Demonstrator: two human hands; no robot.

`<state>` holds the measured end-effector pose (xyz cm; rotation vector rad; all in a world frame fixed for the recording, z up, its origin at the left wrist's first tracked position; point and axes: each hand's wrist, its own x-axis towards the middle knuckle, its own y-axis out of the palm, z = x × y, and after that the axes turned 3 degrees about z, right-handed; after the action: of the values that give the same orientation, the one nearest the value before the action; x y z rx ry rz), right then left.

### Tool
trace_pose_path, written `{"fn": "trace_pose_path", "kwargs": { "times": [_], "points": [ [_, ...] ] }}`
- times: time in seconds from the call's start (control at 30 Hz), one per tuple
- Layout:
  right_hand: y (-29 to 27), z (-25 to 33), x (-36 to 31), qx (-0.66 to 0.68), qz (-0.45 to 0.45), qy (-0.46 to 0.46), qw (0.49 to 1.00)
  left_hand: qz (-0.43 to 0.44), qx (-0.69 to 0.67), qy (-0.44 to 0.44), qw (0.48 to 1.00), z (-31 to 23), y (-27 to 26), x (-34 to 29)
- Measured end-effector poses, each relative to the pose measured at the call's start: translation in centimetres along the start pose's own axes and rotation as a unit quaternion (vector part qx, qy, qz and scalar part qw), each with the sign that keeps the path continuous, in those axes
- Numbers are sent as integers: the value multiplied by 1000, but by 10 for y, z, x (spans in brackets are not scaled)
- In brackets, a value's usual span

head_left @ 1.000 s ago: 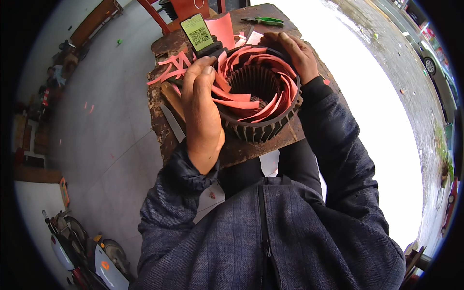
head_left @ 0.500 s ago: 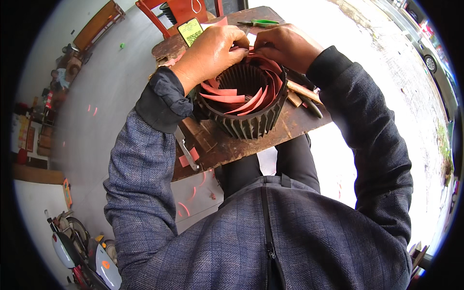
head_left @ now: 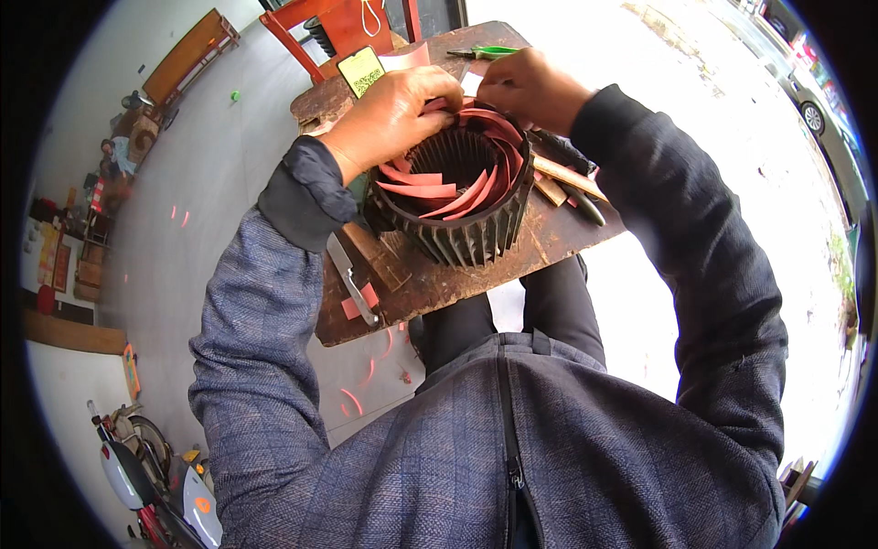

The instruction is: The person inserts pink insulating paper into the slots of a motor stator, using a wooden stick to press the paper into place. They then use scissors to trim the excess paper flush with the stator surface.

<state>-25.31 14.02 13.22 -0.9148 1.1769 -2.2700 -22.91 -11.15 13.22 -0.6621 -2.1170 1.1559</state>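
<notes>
A dark finned motor stator [head_left: 448, 242] stands upright on a worn wooden table [head_left: 412, 302]. Red insulating paper strips [head_left: 422, 190] curl around inside its ring, some with loose ends toward the open middle. My left hand [head_left: 400, 112] is at the far left of the rim, its fingers curled closed over the red strips. Across a small gap, my right hand [head_left: 532, 91] is pinched at the far right rim. What its fingertips grip is hidden.
Left of the stator lie a knife [head_left: 352, 279] and a red paper scrap [head_left: 358, 302]. Behind are a phone [head_left: 360, 69], green-handled pliers [head_left: 489, 52] and a red chair [head_left: 352, 27]. Wooden strips [head_left: 567, 176] lie at the right; a motorbike [head_left: 155, 476] stands far left.
Both hands stay at the far rim; the gap between their fingertips is slightly wider. The view has shifted a little.
</notes>
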Motion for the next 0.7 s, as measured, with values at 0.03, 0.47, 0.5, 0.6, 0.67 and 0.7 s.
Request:
{"fn": "trace_pose_path", "kwargs": {
  "times": [0.03,0.47,0.5,0.6,0.67,0.7],
  "points": [
    [-2,2,-6,71,8,52,996,-21,10,37,999,-1,0,-2],
    [13,8,-12,-177,14,-32,984,-80,76,98,989,0,20,16],
    [17,9,-10,-195,19,-33,980,-86,84,110,987,1,20,16],
    [23,10,-3,-230,33,-7,973,-77,83,113,987,4,20,18],
    [19,7,-6,-197,21,-34,980,-63,77,115,988,7,17,18],
    [14,5,-9,-181,6,-52,982,-59,71,128,988,8,16,18]
  ]
}}
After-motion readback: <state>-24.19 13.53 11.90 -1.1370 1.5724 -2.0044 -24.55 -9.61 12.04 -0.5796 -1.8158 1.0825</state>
